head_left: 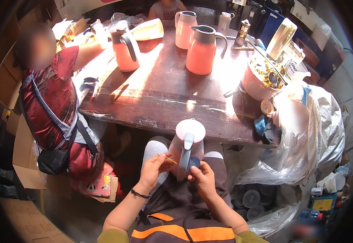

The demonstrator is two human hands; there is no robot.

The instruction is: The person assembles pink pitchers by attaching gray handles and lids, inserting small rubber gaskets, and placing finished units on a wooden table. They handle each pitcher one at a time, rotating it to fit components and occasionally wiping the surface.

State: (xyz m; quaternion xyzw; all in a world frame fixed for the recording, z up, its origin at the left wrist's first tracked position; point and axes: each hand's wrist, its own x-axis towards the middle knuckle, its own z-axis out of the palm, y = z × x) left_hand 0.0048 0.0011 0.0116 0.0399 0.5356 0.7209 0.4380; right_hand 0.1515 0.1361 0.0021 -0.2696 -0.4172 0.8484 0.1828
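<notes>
Between my knees stands a thermos jug with a pale pink lid and a grey handle turned toward me. My left hand, left of the handle, pinches a thin gold tie that reaches toward it. On the handle's other side, the thumb and fingers of my right hand are closed on a dark blue tag. Whether the tie passes through the tag or round the handle is hidden.
The dark wooden table ahead carries several coral jugs, one of them here. A bucket of gold ties stands at the right, above clear plastic sheeting. A co-worker in red reaches over the table at the left.
</notes>
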